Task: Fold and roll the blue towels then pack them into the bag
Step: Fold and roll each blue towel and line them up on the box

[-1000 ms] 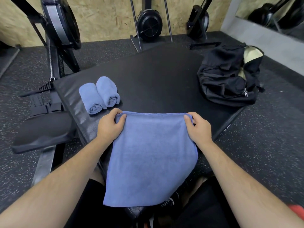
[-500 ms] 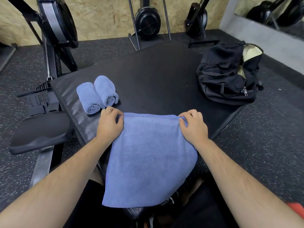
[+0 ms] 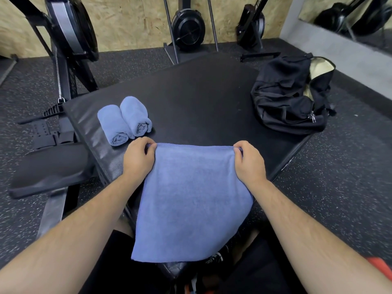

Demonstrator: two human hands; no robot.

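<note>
Where its far edge runs straight between the two hands, the flat blue towel (image 3: 191,198) lies on the near part of the black padded platform (image 3: 201,96) and hangs off the near edge toward the person's legs. The left hand (image 3: 137,161) pinches the towel's far left corner, its fingers (image 3: 148,146) curled over the hem. The right hand (image 3: 250,163) grips the far right corner the same way, fingers bunched round a small fold of cloth. Just beyond the left fingers and a little to their left, a nearer roll (image 3: 113,125) and a farther roll (image 3: 135,114) of blue towel lie side by side and touching on the platform, both spiral ends turned toward the person. Well beyond the right fingers and off to their right, the black bag (image 3: 288,96) sits slumped at the platform's far right corner, its top gaping to show a pale lining (image 3: 320,68). Left of the left hand, off the platform, a black seat pad (image 3: 48,168) sits beside the frame of an exercise machine (image 3: 70,32). Speckled dark floor (image 3: 350,166) surrounds the platform, and a chipboard wall (image 3: 131,20) stands far beyond both hands.
</note>
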